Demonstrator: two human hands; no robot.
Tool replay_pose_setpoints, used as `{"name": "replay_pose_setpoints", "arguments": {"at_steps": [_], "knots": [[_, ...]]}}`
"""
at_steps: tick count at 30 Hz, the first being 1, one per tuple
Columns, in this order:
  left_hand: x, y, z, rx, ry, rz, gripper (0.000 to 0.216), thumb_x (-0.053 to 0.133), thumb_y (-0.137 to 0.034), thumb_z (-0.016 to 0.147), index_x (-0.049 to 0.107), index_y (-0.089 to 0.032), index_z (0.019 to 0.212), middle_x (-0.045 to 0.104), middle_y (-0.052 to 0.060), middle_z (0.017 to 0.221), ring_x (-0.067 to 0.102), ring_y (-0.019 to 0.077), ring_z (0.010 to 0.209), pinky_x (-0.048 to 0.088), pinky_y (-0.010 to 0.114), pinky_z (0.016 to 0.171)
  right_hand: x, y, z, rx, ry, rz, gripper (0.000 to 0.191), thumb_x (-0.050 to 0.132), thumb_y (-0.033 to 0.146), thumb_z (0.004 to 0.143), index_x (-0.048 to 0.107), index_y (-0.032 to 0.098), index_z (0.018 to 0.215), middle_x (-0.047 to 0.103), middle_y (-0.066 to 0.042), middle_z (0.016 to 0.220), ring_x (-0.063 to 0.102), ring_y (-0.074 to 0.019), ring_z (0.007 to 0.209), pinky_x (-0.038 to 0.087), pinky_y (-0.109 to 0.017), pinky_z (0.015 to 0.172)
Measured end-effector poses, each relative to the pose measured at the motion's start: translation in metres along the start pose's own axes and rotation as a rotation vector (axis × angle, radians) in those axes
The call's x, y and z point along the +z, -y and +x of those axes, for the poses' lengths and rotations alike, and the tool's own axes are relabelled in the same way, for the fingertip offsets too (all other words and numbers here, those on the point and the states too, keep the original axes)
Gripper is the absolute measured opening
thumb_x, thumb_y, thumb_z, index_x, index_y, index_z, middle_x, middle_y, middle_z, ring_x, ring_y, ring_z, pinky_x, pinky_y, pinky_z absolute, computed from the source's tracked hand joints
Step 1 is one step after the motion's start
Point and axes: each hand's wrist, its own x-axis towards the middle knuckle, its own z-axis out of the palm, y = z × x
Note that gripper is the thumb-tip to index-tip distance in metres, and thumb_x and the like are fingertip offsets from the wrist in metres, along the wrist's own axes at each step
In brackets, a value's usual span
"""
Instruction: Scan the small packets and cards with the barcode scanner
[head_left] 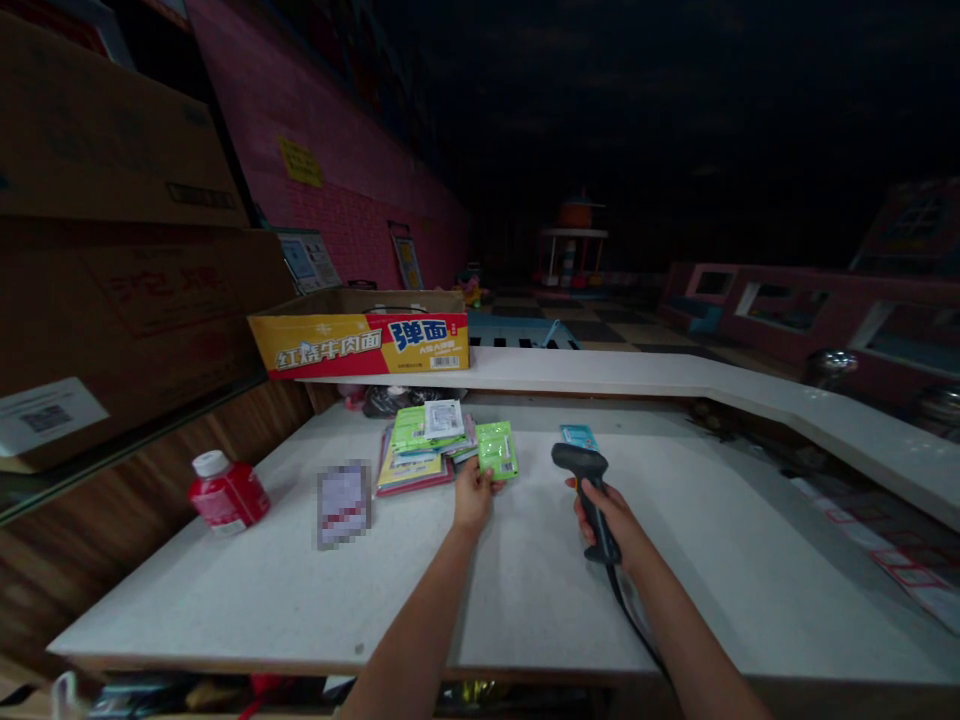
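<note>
On the white counter (532, 590), left grip (472, 500) pinches a green packet (496, 447); right grip (619, 522) clasps a scanner (583, 461) (corded).

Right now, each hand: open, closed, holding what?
Left hand: closed, holding a green packet by a lower corner.
Right hand: closed around the handle of a dark scanner.

we look out from a white desk (555, 610) with a raised white ledge (570, 368) along its far edge and a wood-grained panel (127, 565) on our left. beyond it we see a pink wall (360, 215) bearing a yellow sign (300, 162), a checkered floor (619, 318), a small orange-roofed pavilion (574, 218) and low pink partitions (784, 345) with openings. overhead it is almost black.
</note>
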Motion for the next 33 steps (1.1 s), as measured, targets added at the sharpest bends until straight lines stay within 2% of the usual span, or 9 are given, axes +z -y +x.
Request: {"name": "replay_pose_setpoints", "arguments": {"at_steps": [4,7,14,17,22,26,30,33], "knots": [[0.0,-0.002,-0.001,-0.012,-0.021,-0.053,0.056,0.079,-0.053,0.063,0.055,-0.015,0.097,0.069,0.007,0.085,0.066,0.0164,0.062,0.055,0.03,0.061,0.032,-0.001,-0.018,0.02,0.04,-0.199,0.046,0.07,0.057,0.072,0.055,0.02,0.095,0.055,0.007,0.053,0.046,-0.0084,0.033,0.035,-0.019,0.031],[0.001,-0.003,-0.001,-0.017,-0.027,-0.058,0.056,0.078,-0.052,0.062,0.055,-0.016,0.098,0.069,0.007,0.085,0.066,0.0166,0.062,0.056,0.03,0.061,0.044,-0.004,-0.032,0.009,0.049,-0.295,0.046,0.069,0.059,0.071,0.054,0.02,0.092,0.054,0.008,0.052,0.046,-0.0089,0.033,0.035,-0.019,0.03],[0.005,-0.008,-0.003,0.012,-0.057,0.063,0.034,0.069,-0.039,0.072,0.059,-0.016,0.095,0.07,0.008,0.095,0.068,0.017,0.071,0.059,0.033,0.066,0.048,-0.003,-0.047,-0.05,-0.015,-0.319,0.043,0.069,0.058,0.071,0.054,0.02,0.088,0.053,0.008,0.052,0.046,-0.0091,0.033,0.036,-0.02,0.03],[0.005,-0.008,-0.003,0.005,-0.055,0.057,0.038,0.07,-0.041,0.071,0.058,-0.015,0.097,0.07,0.008,0.095,0.068,0.0167,0.07,0.059,0.032,0.065,0.047,-0.001,-0.049,-0.049,-0.032,-0.295,0.042,0.07,0.056,0.072,0.054,0.02,0.087,0.054,0.008,0.053,0.046,-0.0087,0.032,0.036,-0.019,0.03],[0.002,-0.005,-0.002,-0.014,-0.005,0.003,0.051,0.074,-0.05,0.068,0.055,-0.015,0.1,0.07,0.007,0.087,0.066,0.0156,0.062,0.057,0.03,0.062,0.04,0.0,-0.04,-0.027,-0.018,-0.276,0.043,0.07,0.057,0.071,0.053,0.02,0.084,0.054,0.008,0.05,0.046,-0.0089,0.032,0.036,-0.019,0.029],[0.003,-0.002,-0.002,-0.024,0.034,0.058,0.052,0.073,-0.052,0.067,0.056,-0.016,0.1,0.07,0.008,0.086,0.066,0.0181,0.065,0.054,0.031,0.061,0.025,0.005,-0.02,-0.035,-0.103,-0.209,0.047,0.072,0.058,0.07,0.055,0.02,0.092,0.057,0.007,0.052,0.048,-0.0095,0.035,0.038,-0.019,0.03],[0.004,-0.001,-0.004,-0.037,0.155,0.218,0.038,0.07,-0.048,0.069,0.059,-0.019,0.092,0.069,0.006,0.078,0.066,0.0208,0.067,0.052,0.03,0.061,0.002,0.012,0.005,-0.101,-0.192,-0.116,0.048,0.076,0.055,0.068,0.056,0.021,0.094,0.059,0.006,0.054,0.05,-0.0095,0.037,0.04,-0.019,0.032],[0.004,-0.005,-0.006,0.013,0.187,0.39,0.026,0.067,-0.041,0.072,0.059,-0.022,0.088,0.068,0.003,0.072,0.065,0.0212,0.067,0.048,0.029,0.061,-0.013,0.013,0.018,-0.144,-0.228,-0.06,0.047,0.078,0.052,0.066,0.058,0.02,0.094,0.06,0.005,0.055,0.051,-0.0098,0.038,0.041,-0.019,0.033]]}}
